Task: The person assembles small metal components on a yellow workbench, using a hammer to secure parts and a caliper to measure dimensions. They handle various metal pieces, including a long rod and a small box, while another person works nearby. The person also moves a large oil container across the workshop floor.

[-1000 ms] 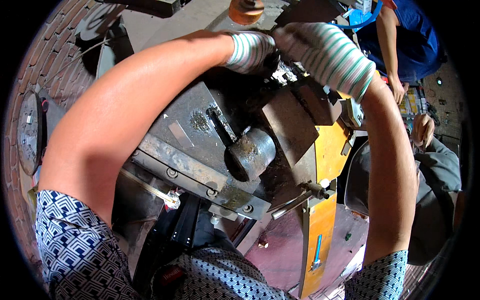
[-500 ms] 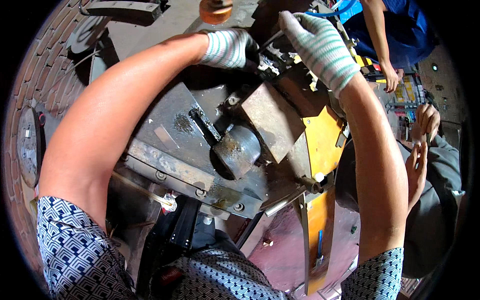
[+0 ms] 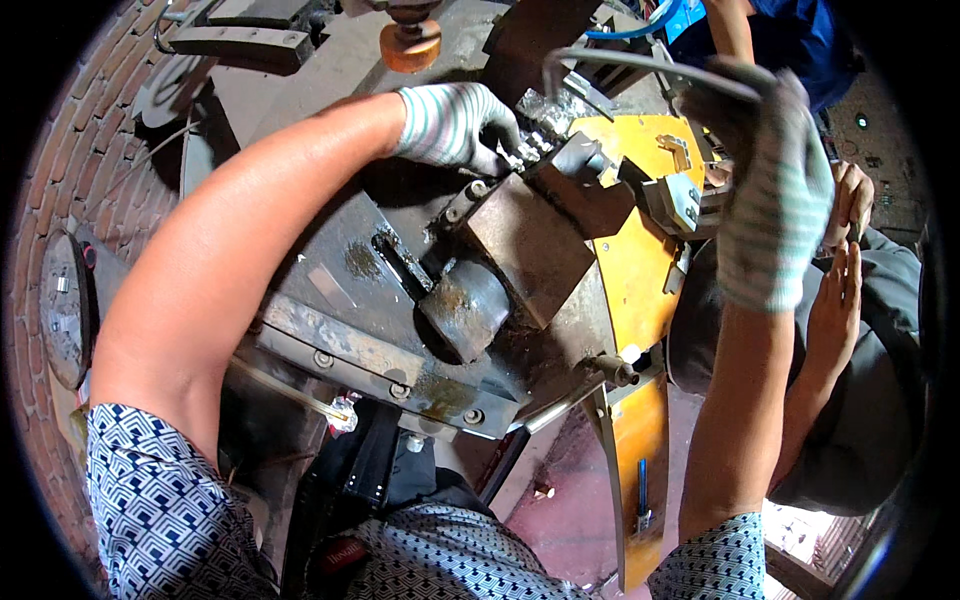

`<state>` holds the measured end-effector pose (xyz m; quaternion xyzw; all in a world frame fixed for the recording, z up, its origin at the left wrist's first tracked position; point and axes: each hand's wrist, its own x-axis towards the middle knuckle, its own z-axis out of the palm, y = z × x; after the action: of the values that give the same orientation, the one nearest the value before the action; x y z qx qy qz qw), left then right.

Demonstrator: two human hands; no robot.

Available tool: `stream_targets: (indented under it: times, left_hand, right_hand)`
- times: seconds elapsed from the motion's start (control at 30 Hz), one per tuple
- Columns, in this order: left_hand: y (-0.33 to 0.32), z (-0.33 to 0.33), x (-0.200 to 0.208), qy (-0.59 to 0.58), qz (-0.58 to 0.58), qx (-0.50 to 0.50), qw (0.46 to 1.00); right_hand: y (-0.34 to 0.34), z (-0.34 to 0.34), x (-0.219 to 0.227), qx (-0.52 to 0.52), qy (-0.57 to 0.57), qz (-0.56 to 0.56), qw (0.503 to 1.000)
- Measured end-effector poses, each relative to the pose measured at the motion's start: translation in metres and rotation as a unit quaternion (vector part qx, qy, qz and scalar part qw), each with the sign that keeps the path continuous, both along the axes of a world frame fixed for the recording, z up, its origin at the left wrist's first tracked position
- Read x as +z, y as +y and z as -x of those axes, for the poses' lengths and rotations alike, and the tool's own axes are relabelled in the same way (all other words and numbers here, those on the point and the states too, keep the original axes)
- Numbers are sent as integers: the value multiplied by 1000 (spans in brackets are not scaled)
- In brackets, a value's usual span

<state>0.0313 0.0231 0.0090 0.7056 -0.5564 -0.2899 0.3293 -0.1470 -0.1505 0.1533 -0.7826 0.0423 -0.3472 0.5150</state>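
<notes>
My right hand (image 3: 775,200), in a white glove with green stripes, is raised at the right. Its fingers are closed around an L-shaped hex key (image 3: 640,62), whose short bent end hangs to the left over the bench. The same kind of glove covers my left hand (image 3: 455,125). Its thumb and fingers pinch a small silvery, notched metal part (image 3: 527,150) at the clamping fixture. A rusty square block (image 3: 530,245) sits just nearer than that part, beside a dark round steel piece (image 3: 467,305). Metal shavings (image 3: 555,108) lie behind the part.
An orange round-ended spindle (image 3: 410,45) hangs above the far side. A yellow plate (image 3: 640,290) lies right of the block. Bolted steel bars (image 3: 340,350) edge the near side of the table. At the right, a co-worker's hands (image 3: 840,280) are close to my right forearm; another person stands beyond.
My right hand has lifted away from the fixture, moving right and nearer with the hex key. My left hand has shifted slightly right and nearer, onto the silvery part.
</notes>
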Motion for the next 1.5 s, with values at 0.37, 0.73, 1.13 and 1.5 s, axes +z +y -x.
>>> stream_targets:
  times: [0.37, 0.73, 1.13, 1.5]
  left_hand:
    - [-28, 7, -20, -93, 3, 8, 996]
    - [-21, 3, -27, -102, -2, -5, 995]
    - [-18, 7, -24, -124, 25, -14, 992]
    - [-13, 10, -34, -145, 115, 5, 983]
  right_hand:
    - [-18, 166, -26, -211, 58, -128, 967]
    - [-11, 249, -48, -285, 186, -183, 922]
    - [-28, 304, -85, -320, 198, -330, 866]
    - [-28, 330, -144, -323, 379, -177, 849]
